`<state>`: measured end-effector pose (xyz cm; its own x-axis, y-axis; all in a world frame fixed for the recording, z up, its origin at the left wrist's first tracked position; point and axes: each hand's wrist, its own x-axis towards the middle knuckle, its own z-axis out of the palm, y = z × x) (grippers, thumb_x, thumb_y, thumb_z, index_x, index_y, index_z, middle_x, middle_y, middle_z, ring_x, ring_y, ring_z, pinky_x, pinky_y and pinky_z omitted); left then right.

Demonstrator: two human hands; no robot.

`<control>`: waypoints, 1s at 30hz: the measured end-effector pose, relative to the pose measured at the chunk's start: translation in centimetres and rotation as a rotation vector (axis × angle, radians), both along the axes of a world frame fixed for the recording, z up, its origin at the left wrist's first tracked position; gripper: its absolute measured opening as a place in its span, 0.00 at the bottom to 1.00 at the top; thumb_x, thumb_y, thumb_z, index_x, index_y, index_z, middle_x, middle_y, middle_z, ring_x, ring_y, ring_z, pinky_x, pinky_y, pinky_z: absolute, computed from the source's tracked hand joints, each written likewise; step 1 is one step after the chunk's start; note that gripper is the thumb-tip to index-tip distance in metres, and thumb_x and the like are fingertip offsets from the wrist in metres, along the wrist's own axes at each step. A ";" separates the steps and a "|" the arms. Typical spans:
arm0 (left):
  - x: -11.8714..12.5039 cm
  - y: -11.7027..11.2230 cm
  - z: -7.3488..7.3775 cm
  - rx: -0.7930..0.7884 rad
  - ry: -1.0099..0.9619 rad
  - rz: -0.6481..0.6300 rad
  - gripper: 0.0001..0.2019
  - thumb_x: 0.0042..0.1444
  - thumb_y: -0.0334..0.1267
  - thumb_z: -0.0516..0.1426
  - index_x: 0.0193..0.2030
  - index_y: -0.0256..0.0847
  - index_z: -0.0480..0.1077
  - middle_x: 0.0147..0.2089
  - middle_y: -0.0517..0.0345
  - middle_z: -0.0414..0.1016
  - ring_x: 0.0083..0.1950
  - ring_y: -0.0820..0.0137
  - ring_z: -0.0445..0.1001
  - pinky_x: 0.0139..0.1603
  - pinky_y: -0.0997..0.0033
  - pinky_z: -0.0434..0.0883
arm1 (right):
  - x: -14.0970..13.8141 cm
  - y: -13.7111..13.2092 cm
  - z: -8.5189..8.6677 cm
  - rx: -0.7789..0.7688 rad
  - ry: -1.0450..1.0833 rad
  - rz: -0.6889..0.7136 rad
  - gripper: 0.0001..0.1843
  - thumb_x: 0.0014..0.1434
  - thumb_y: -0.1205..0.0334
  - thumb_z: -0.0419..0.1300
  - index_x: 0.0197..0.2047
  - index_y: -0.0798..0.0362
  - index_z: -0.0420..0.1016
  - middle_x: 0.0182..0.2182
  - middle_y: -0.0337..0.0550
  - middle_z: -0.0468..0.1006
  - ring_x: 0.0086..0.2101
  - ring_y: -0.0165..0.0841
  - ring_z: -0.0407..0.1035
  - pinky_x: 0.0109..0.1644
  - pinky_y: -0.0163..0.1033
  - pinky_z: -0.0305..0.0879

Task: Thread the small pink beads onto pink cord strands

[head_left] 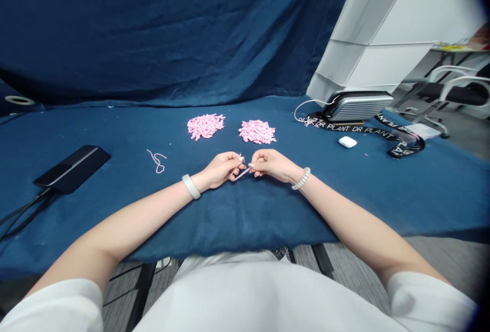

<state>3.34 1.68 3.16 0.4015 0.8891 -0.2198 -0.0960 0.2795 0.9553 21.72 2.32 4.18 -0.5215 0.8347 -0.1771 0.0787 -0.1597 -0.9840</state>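
Note:
My left hand (pixel 222 169) and my right hand (pixel 270 163) rest close together on the blue cloth (pixel 344 194), both pinched on the ends of one short pink strip (pixel 243 172) stretched between them. Just beyond my hands lie two heaps of small pink pieces, the left heap (pixel 205 125) and the right heap (pixel 256 131). A loose pink string (pixel 156 160) lies curled on the cloth to the left of my hands. I wear a white band on the left wrist and a bead bracelet on the right wrist.
A black phone (pixel 72 168) with cables lies at the left. At the back right sit a silver case (pixel 358 105), a black lanyard (pixel 398 135) with white lettering, and a white earbud case (pixel 347 142). A blue backdrop hangs behind; chairs stand at far right.

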 end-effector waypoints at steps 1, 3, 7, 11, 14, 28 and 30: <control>0.0 0.0 0.0 0.008 0.009 -0.004 0.15 0.47 0.43 0.60 0.32 0.34 0.62 0.26 0.61 0.66 0.20 0.84 0.61 0.16 0.85 0.62 | 0.0 0.0 0.0 -0.001 0.012 -0.014 0.19 0.41 0.59 0.67 0.31 0.61 0.64 0.22 0.39 0.71 0.22 0.22 0.66 0.27 0.28 0.63; 0.0 0.0 0.0 0.021 0.027 -0.016 0.14 0.46 0.43 0.60 0.32 0.34 0.63 0.27 0.61 0.66 0.21 0.84 0.62 0.16 0.85 0.63 | 0.0 0.1 -0.1 0.029 0.015 -0.031 0.17 0.43 0.61 0.65 0.34 0.60 0.65 0.22 0.39 0.70 0.22 0.22 0.65 0.28 0.28 0.63; 0.0 0.0 0.0 0.025 0.065 -0.030 0.14 0.46 0.42 0.60 0.33 0.34 0.65 0.27 0.60 0.66 0.23 0.83 0.63 0.17 0.84 0.65 | 0.0 0.3 -0.3 0.177 -0.056 -0.031 0.13 0.50 0.62 0.59 0.38 0.60 0.67 0.23 0.39 0.70 0.23 0.20 0.64 0.29 0.27 0.63; -0.1 -0.1 0.0 0.036 0.089 -0.025 0.16 0.45 0.44 0.61 0.35 0.34 0.66 0.27 0.59 0.67 0.24 0.82 0.65 0.19 0.84 0.66 | 0.0 0.4 -0.4 0.252 -0.086 -0.025 0.14 0.50 0.64 0.59 0.40 0.60 0.67 0.27 0.41 0.71 0.26 0.21 0.65 0.32 0.28 0.63; -0.1 -0.1 -0.1 0.057 0.096 -0.026 0.17 0.44 0.46 0.61 0.35 0.34 0.67 0.28 0.58 0.68 0.25 0.81 0.66 0.19 0.84 0.66 | 0.0 0.3 -0.3 0.257 -0.087 -0.026 0.15 0.49 0.64 0.59 0.41 0.60 0.67 0.27 0.40 0.71 0.26 0.21 0.65 0.32 0.29 0.63; -0.5 -0.1 0.6 0.026 0.118 -0.254 0.19 0.44 0.45 0.62 0.33 0.29 0.67 0.25 0.54 0.69 0.22 0.79 0.68 0.18 0.84 0.65 | -0.6 0.0 -0.6 0.340 -0.062 0.112 0.22 0.53 0.56 0.57 0.49 0.58 0.71 0.37 0.45 0.74 0.30 0.22 0.64 0.33 0.28 0.60; -0.6 -0.1 0.6 0.031 0.123 -0.285 0.19 0.44 0.45 0.62 0.33 0.29 0.66 0.24 0.55 0.69 0.22 0.79 0.68 0.19 0.84 0.65 | -0.8 -0.2 -0.7 0.294 -0.038 0.121 0.20 0.52 0.55 0.58 0.44 0.60 0.73 0.33 0.43 0.74 0.29 0.22 0.63 0.33 0.28 0.59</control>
